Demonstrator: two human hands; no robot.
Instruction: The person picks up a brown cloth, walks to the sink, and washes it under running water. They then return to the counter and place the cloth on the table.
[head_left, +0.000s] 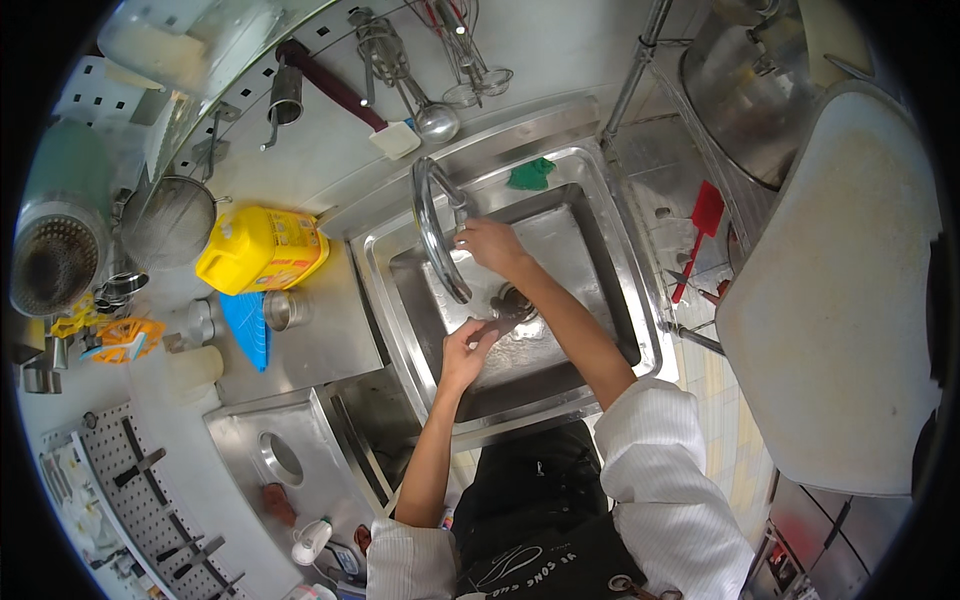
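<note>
A stainless steel sink (555, 225) lies before me, with a curved chrome faucet (431, 225) at its back edge. My left hand (466, 352) grips the handle of a dark brown utensil (504, 324) over the basin; its far end is near the drain, and its exact kind is unclear. At the base of the faucet is my right hand (491, 244), its fingers bent by the faucet's handle; whether they grip it is hard to tell. A crumpled green cloth (531, 174) rests on the sink's back rim.
A yellow jug (262, 251) and a metal cup (285, 310) stand on the steel counter to the left. A ladle (436, 121), whisks and a spatula hang on the back wall. At the right are a red spatula (707, 210) and a large pale board (832, 300).
</note>
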